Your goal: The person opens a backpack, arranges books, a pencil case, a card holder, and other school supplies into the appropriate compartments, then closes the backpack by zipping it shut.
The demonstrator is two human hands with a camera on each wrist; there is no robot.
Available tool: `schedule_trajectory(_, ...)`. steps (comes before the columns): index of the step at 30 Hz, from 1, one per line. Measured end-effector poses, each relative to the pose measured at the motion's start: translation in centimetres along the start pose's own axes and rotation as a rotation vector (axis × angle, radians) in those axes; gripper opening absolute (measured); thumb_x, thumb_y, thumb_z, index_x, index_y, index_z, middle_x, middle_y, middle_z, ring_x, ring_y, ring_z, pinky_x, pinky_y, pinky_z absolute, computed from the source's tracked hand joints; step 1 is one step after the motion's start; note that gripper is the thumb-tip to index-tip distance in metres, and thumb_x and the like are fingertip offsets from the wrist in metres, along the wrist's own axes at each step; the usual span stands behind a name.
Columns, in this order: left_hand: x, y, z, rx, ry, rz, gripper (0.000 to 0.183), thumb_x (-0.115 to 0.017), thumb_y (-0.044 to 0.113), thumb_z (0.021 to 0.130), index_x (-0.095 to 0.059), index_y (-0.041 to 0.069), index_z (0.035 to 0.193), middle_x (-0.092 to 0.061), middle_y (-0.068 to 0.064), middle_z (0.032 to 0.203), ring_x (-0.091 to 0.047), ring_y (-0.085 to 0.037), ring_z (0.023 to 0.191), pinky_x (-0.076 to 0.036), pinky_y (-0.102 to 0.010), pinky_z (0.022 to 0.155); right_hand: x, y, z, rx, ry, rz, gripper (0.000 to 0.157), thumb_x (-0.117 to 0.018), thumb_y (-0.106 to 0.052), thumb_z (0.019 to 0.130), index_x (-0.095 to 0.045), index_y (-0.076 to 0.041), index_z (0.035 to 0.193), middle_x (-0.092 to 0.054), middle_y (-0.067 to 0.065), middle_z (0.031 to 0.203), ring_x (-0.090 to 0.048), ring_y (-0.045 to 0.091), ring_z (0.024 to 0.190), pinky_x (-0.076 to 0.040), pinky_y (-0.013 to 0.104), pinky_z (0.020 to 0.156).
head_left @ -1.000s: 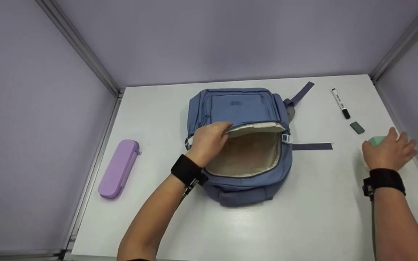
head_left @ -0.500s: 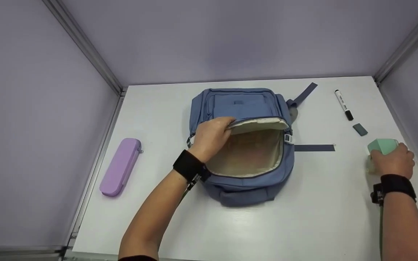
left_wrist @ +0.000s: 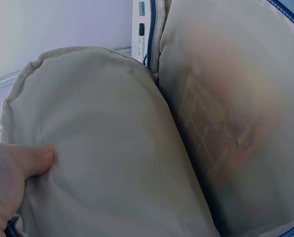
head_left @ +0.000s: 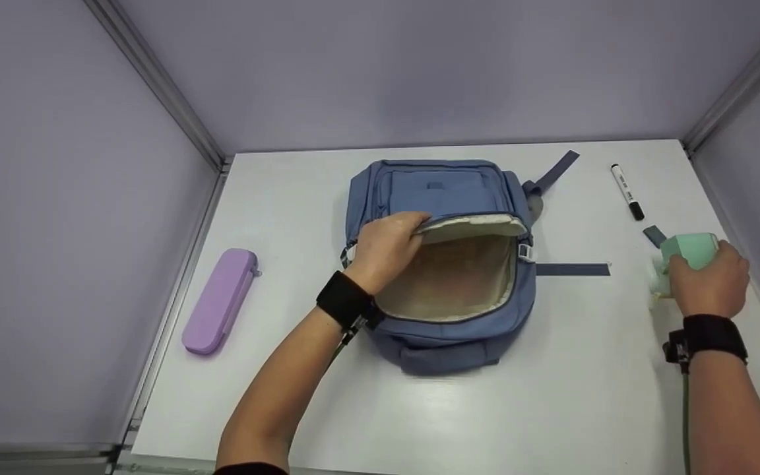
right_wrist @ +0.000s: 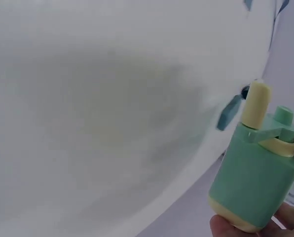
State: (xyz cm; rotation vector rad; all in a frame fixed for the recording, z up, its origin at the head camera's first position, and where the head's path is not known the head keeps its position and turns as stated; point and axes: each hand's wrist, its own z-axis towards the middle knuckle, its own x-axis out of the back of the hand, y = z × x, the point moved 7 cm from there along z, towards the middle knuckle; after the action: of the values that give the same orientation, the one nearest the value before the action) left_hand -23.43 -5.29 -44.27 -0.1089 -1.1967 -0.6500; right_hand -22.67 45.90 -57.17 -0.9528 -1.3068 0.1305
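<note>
A blue backpack lies on the white table with its main compartment unzipped, showing a beige lining. My left hand grips the edge of its flap, thumb on the lining side, and holds it raised. At the right, my right hand holds a mint-green crank pencil sharpener. Its cream crank knob and cream base show in the right wrist view, the fingers curled around the far side. A blurred reddish-brown patch shows on the lining inside the bag.
A purple pencil case lies at the left of the table. Beyond the right hand are a dark green eraser and a black-and-white marker. A backpack strap stretches right. Grey-lilac walls enclose the table.
My right hand has closed around the sharpener and shifted it slightly up and left in the head view. The left hand has raised the flap a little and keeps its grip.
</note>
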Motion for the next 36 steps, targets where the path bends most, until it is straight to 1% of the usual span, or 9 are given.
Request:
schedule_trajectory(4, 0.0, 0.0, -0.1, 0.000, 0.008, 0.000, 0.027, -0.066, 0.009, 0.098, -0.073, 0.012, 0.124, -0.075, -0.004, 0.115, -0.072, -0.018, 0.100, -0.058, -0.035, 0.077, -0.5, -4.7, -1.6, 0.200, -0.012, 0.072, 0.080, -0.064, -0.033, 0.095, -0.030, 0.000, 0.159, -0.036, 0.029, 0.155, -0.040, 0.047, 0.134, -0.035, 0.065, 0.101)
schedule_trajectory(10, 0.1, 0.2, 0.0, 0.005, 0.021, -0.001, 0.027, -0.066, 0.008, 0.098, -0.074, 0.012, 0.123, -0.075, -0.004, 0.114, -0.072, -0.019, 0.100, -0.058, -0.036, 0.078, -2.6, -11.7, -7.3, 0.530, -0.206, 0.082, 0.071, -0.075, -0.033, 0.092, -0.046, -0.013, 0.154, -0.054, 0.018, 0.143, -0.055, 0.035, 0.114, -0.042, 0.043, 0.084)
schedule_trajectory(14, 0.1, 0.2, 0.0, 0.010, 0.021, -0.009, 0.027, -0.066, 0.009, 0.098, -0.074, 0.012, 0.123, -0.075, -0.004, 0.115, -0.072, -0.019, 0.101, -0.058, -0.036, 0.079, -4.8, -15.4, -11.6, 0.587, -0.365, 0.116, 0.067, -0.079, -0.034, 0.090, -0.053, -0.016, 0.150, -0.059, 0.011, 0.138, -0.058, 0.028, 0.111, -0.047, 0.039, 0.084)
schedule_trajectory(18, 0.2, 0.2, 0.0, 0.013, 0.025, -0.010, 0.027, -0.067, 0.009, 0.098, -0.074, 0.012, 0.123, -0.075, -0.004, 0.116, -0.072, -0.018, 0.101, -0.058, -0.035, 0.080, -7.7, -18.4, -14.6, 0.590, -0.515, 0.134, 0.071, -0.077, -0.042, 0.091, -0.052, -0.009, 0.149, -0.057, 0.014, 0.140, -0.057, 0.031, 0.117, -0.048, 0.050, 0.094)
schedule_trajectory(21, 0.1, 0.2, -0.1, 0.018, 0.026, -0.012, 0.027, -0.066, 0.009, 0.098, -0.074, 0.012, 0.123, -0.075, -0.003, 0.116, -0.072, -0.018, 0.100, -0.058, -0.035, 0.079, -10.2, -20.2, -15.9, 0.597, -0.583, 0.106, 0.078, -0.074, -0.052, 0.091, -0.051, -0.004, 0.148, -0.056, 0.018, 0.142, -0.056, 0.036, 0.122, -0.046, 0.055, 0.099)
schedule_trajectory(25, 0.1, 0.2, 0.0, 0.023, 0.022, -0.007, 0.027, -0.066, 0.009, 0.097, -0.074, 0.013, 0.123, -0.075, -0.003, 0.116, -0.073, -0.019, 0.098, -0.058, -0.036, 0.077, -13.1, -22.2, -16.3, 0.641, -0.575, 0.028, 0.078, -0.070, -0.054, 0.092, -0.052, -0.004, 0.148, -0.057, 0.021, 0.142, -0.056, 0.039, 0.126, -0.044, 0.056, 0.102)
schedule_trajectory(30, 0.3, 0.3, -0.1, 0.035, 0.022, 0.001, 0.028, -0.066, 0.009, 0.097, -0.075, 0.013, 0.123, -0.075, -0.003, 0.114, -0.073, -0.019, 0.095, -0.058, -0.036, 0.075, -15.3, -23.7, -16.4, 0.739, -0.517, -0.114, 0.069, -0.069, -0.044, 0.095, -0.051, -0.007, 0.150, -0.051, 0.027, 0.146, -0.053, 0.045, 0.128, -0.043, 0.059, 0.102)
schedule_trajectory(33, 0.4, 0.4, -0.2, 0.025, 0.020, 0.011, 0.028, -0.066, 0.009, 0.097, -0.074, 0.013, 0.124, -0.075, -0.003, 0.115, -0.073, -0.019, 0.094, -0.058, -0.036, 0.072, -15.9, -24.0, -16.3, 0.779, -0.465, -0.155, 0.064, -0.070, -0.038, 0.095, -0.054, -0.003, 0.147, -0.058, 0.030, 0.135, -0.061, 0.046, 0.115, -0.049, 0.060, 0.094)
schedule_trajectory(36, 0.4, 0.4, -0.3, 0.021, 0.012, 0.013, 0.029, -0.065, 0.009, 0.098, -0.073, 0.013, 0.125, -0.075, -0.004, 0.116, -0.073, -0.019, 0.093, -0.058, -0.036, 0.070, -16.0, -24.1, -16.1, 0.797, -0.398, -0.155, 0.062, -0.071, -0.036, 0.095, -0.056, 0.001, 0.142, -0.067, 0.031, 0.114, -0.067, 0.045, 0.095, -0.053, 0.059, 0.081)
